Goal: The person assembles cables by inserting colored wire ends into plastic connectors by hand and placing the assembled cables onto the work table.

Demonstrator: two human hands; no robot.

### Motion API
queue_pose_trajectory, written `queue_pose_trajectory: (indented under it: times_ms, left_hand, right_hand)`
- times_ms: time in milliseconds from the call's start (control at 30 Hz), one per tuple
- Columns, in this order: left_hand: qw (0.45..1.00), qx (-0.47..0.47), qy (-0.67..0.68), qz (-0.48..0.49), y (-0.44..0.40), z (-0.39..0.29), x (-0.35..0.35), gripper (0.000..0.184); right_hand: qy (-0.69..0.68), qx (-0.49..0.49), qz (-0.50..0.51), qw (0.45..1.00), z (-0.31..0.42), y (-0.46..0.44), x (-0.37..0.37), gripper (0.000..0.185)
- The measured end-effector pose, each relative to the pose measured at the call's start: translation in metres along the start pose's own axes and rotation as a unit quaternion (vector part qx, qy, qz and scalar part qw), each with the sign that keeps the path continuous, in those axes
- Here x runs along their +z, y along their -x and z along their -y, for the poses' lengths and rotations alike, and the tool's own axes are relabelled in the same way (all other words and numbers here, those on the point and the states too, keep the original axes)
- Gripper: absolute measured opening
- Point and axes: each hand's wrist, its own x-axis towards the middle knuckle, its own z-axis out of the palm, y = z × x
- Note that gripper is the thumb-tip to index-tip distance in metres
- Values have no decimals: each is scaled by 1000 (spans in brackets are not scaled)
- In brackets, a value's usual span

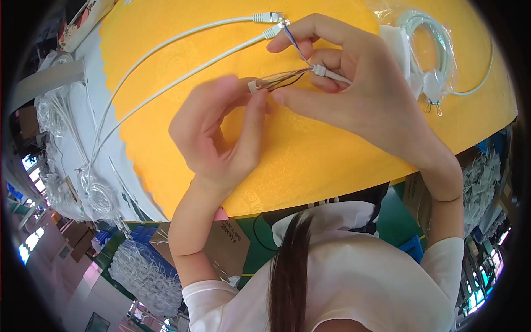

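My left hand (218,133) pinches a small white connector (253,86) between thumb and fingertips. Several thin coloured wires (287,76) run from that connector to a white cable (334,76) with a moulded collar. Around this cable curl the lower fingers of my right hand (365,83), while its thumb reaches toward the wires. A blue-and-white wire pair (294,41) splits off upward beside my right index finger. Near that fingertip lie two white network plugs (268,17) on grey-white cables; whether the pair joins them cannot be made out.
A yellow cloth (310,149) covers the table. At the right lies a coiled white cable (423,44) in clear plastic. Bundled cables (102,193) sit on the white surface at left. Cardboard boxes (221,249) and bags of white cables (146,274) stand below the edge.
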Motion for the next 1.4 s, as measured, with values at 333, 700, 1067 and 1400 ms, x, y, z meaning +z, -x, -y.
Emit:
queue_pose_trajectory:
  times_ms: [333, 700, 1067, 1400]
  left_hand:
    - [988, 92, -120, 40, 0, 2, -3, 33]
    - [996, -31, -75, 47, -3, -5, -3, 29]
    - [994, -103, 19, 42, -2, -6, -3, 29]
    - [997, -74, 14, 36, 0, -4, -2, 27]
  right_hand:
    - [-20, -5, -6, 1000, -2, 0, 0, 27]
    - [24, 54, 60, 996, 19, -6, -17, 34]
    - [53, -118, 60, 990, -8, -7, -12, 19]
    - [-9, 6, 10, 1000, -1, -2, -1, 8]
